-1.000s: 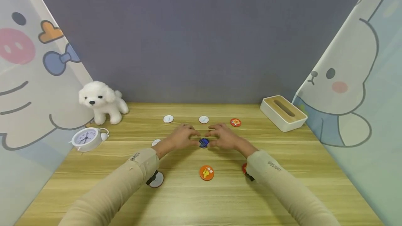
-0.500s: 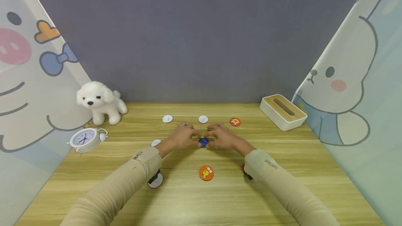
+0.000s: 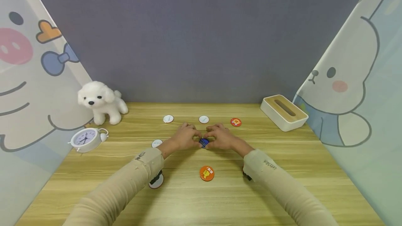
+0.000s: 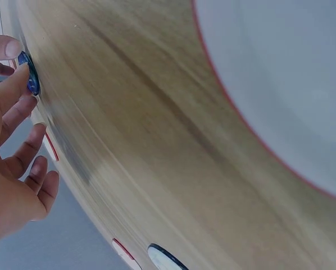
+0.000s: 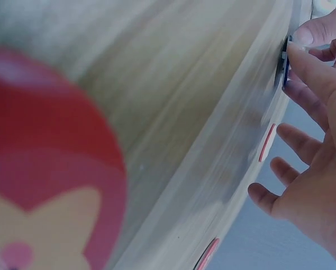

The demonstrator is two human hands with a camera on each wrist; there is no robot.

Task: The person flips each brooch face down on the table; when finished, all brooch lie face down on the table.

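A round blue badge [image 3: 204, 143] lies at mid-table between both hands. My left hand [image 3: 184, 137] pinches its left edge with thumb and forefinger, while my right hand [image 3: 222, 137] pinches the right edge. Seen from the left wrist, the dark blue badge [image 4: 32, 77] sits at the fingertips, and the other fingers are loosely bent above the table. From the right wrist, the badge [image 5: 285, 63] shows nearly edge-on beside the thumb and forefinger. Fingers cover parts of its rim. Nearer me lies an orange badge [image 3: 207, 173] with a yellow thumbs-up.
White-faced discs [image 3: 168, 118], [image 3: 203, 119] and a red badge [image 3: 236, 122] form the back row. More white discs [image 3: 157, 143] lie near my left arm; a red badge [image 5: 55, 163] is under my right wrist. Plush dog [image 3: 102, 102], alarm clock [image 3: 86, 139] and tissue box [image 3: 284, 112] stand at the sides.
Both hands have drawn slightly closer together, their fingertips closing in on the blue badge's edges. The badge has stayed in about the same place.
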